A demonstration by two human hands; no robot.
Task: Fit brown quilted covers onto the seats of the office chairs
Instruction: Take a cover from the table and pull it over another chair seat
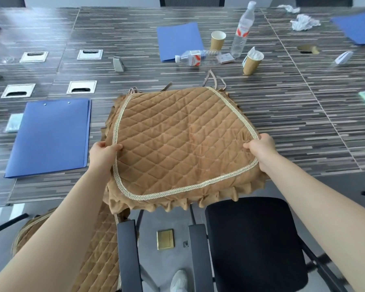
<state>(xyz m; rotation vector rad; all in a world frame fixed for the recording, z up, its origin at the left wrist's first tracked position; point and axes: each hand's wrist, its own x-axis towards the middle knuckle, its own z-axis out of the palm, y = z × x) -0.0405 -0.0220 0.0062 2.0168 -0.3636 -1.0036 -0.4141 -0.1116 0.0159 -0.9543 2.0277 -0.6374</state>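
Note:
A brown quilted cover (177,144) with pale braid trim and a ruffled skirt lies on top of a stack of like covers at the table's near edge. My left hand (102,154) grips its left side, thumb on top. My right hand (261,150) grips its right side. Its near ruffle hangs over the table edge. Below right stands an office chair with a bare black seat (253,245). At the lower left another chair wears a brown quilted cover (97,256), partly hidden by my left forearm.
The striped wooden table (293,127) carries blue folders (51,135), two paper cups (252,62), a standing bottle (242,30), a lying bottle (192,56), crumpled tissues and metal cable hatches (81,87). Black armrests (128,253) stand between the chairs. A brass floor box (165,239) and my shoe lie below.

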